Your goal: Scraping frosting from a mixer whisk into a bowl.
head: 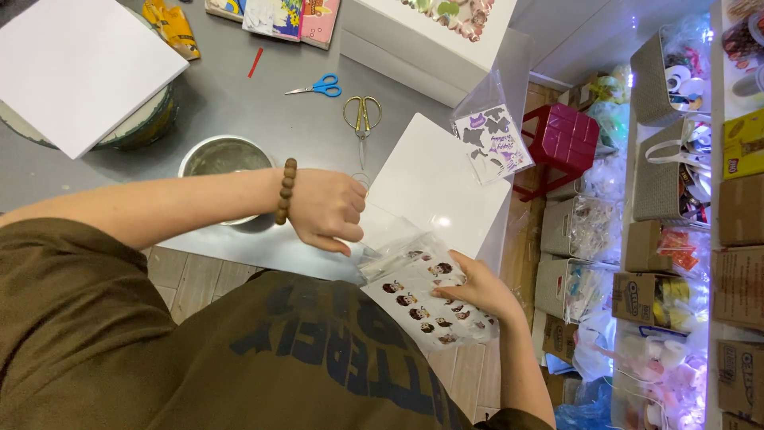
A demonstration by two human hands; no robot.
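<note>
Your left hand (326, 211) pinches the clear bag (390, 239) mouth; right hand (477, 288) grips sticker sheet (426, 306), approx. half inserted, prob. more to go.

clear sticker packet (430, 299), cardboard cartons (744, 211) right

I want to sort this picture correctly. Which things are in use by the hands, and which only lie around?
In use:
left hand
right hand
sticker sheet
clear bag

Lying about:
blue scissors
gold scissors
metal bowl
red stool
white box
</note>
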